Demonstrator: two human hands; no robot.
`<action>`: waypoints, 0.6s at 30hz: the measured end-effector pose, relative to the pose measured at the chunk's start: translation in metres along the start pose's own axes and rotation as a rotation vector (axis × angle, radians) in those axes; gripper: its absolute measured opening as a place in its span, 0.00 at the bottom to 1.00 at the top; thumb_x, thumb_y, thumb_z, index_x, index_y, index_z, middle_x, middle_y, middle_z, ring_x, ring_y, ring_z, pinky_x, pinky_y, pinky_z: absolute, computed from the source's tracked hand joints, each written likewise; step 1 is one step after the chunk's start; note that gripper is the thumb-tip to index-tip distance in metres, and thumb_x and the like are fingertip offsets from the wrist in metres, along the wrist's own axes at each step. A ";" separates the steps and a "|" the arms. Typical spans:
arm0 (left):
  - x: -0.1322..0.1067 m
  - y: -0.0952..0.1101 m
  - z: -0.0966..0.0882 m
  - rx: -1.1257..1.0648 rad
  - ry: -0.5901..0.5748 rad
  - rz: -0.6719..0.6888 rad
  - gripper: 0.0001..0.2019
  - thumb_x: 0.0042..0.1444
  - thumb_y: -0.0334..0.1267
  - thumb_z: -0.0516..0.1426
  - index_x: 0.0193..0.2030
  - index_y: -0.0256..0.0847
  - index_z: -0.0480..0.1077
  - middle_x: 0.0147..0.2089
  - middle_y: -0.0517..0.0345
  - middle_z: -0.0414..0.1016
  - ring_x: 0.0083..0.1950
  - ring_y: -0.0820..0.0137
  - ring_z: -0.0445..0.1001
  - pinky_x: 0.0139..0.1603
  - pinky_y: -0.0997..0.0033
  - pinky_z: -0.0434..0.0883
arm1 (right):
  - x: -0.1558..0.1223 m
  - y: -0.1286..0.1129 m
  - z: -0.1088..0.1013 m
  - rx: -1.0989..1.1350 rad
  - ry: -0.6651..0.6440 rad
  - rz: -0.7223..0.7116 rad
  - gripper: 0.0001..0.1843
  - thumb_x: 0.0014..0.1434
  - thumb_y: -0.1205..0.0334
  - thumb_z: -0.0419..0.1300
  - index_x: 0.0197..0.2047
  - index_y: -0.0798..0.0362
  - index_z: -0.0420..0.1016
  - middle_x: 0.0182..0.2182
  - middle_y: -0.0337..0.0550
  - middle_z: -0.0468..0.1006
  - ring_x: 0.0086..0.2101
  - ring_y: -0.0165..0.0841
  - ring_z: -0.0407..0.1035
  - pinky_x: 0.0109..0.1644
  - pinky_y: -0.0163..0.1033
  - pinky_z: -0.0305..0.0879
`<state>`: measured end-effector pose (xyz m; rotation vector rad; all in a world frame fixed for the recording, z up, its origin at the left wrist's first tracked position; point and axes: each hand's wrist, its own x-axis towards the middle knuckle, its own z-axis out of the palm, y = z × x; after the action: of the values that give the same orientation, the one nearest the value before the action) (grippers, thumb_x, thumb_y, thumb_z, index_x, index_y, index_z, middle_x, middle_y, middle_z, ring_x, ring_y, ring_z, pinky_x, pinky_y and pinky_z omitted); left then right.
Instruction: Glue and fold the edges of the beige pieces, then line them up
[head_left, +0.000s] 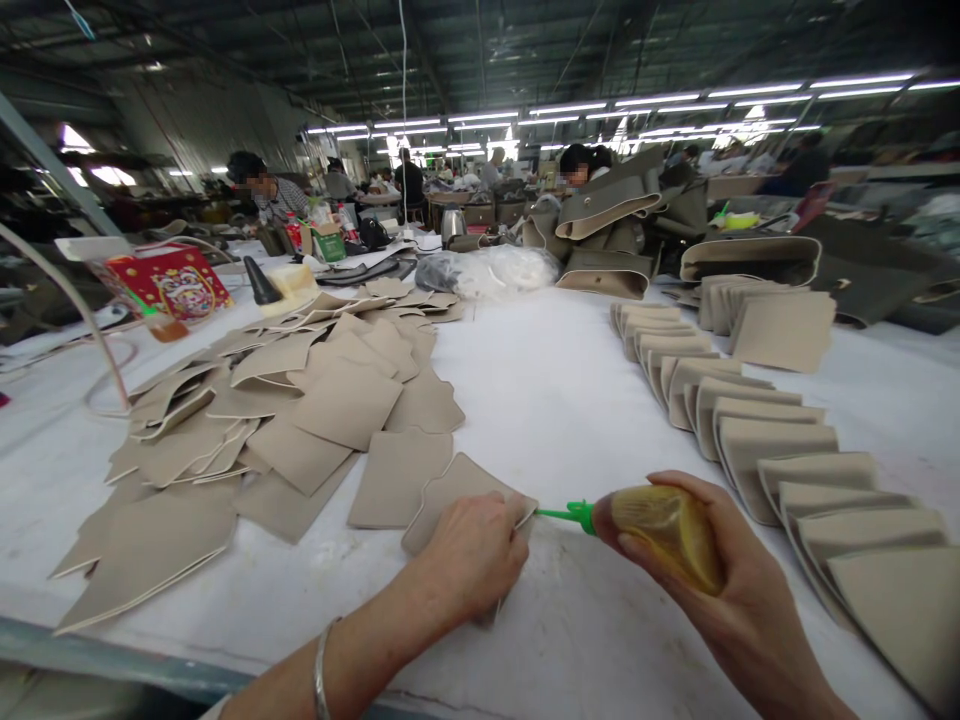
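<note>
My right hand (724,560) is wrapped round a squeeze bottle (664,530) of amber liquid, tipped sideways. Its thin green nozzle (562,514) points left and meets the edge of a taupe leather-like piece (457,492). Fingers curled, my left hand (480,550) grips that piece near its right corner. Just behind lies another flat taupe piece (405,470). A large loose heap of similar pieces (330,400) spreads to the left. Along the right runs an overlapping row of folded taupe pieces (780,450).
The white table (540,400) carries everything. At the back stand dark bags (607,215), crumpled clear plastic (487,270) and a metal kettle (452,222). A red box (172,280) and another amber bottle (163,325) are at far left. Other people (274,195) sit beyond the table.
</note>
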<state>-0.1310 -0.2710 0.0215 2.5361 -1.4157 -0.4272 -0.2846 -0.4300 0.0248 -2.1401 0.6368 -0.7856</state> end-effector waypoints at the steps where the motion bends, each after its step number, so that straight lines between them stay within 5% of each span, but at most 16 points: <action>1: 0.000 0.000 -0.001 -0.002 -0.002 -0.001 0.10 0.56 0.34 0.46 0.38 0.45 0.67 0.35 0.56 0.74 0.37 0.60 0.75 0.35 0.66 0.66 | 0.000 0.000 0.000 0.001 0.013 0.003 0.23 0.57 0.44 0.63 0.51 0.46 0.66 0.43 0.40 0.72 0.38 0.39 0.69 0.42 0.40 0.65; 13: -0.001 0.002 -0.006 0.002 -0.032 -0.001 0.12 0.58 0.34 0.46 0.41 0.45 0.68 0.36 0.55 0.75 0.39 0.60 0.76 0.37 0.65 0.67 | 0.000 0.000 0.000 0.050 0.023 0.102 0.25 0.55 0.43 0.64 0.50 0.46 0.67 0.40 0.38 0.72 0.37 0.39 0.69 0.41 0.40 0.64; 18: -0.002 0.003 -0.008 -0.013 -0.050 -0.009 0.12 0.59 0.34 0.46 0.42 0.44 0.69 0.38 0.54 0.76 0.40 0.59 0.76 0.40 0.65 0.68 | -0.002 -0.001 0.000 0.132 -0.082 0.148 0.25 0.55 0.43 0.64 0.50 0.46 0.66 0.39 0.38 0.74 0.37 0.40 0.70 0.38 0.40 0.65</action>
<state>-0.1315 -0.2703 0.0299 2.5399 -1.4149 -0.5034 -0.2860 -0.4282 0.0253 -1.9703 0.6727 -0.6382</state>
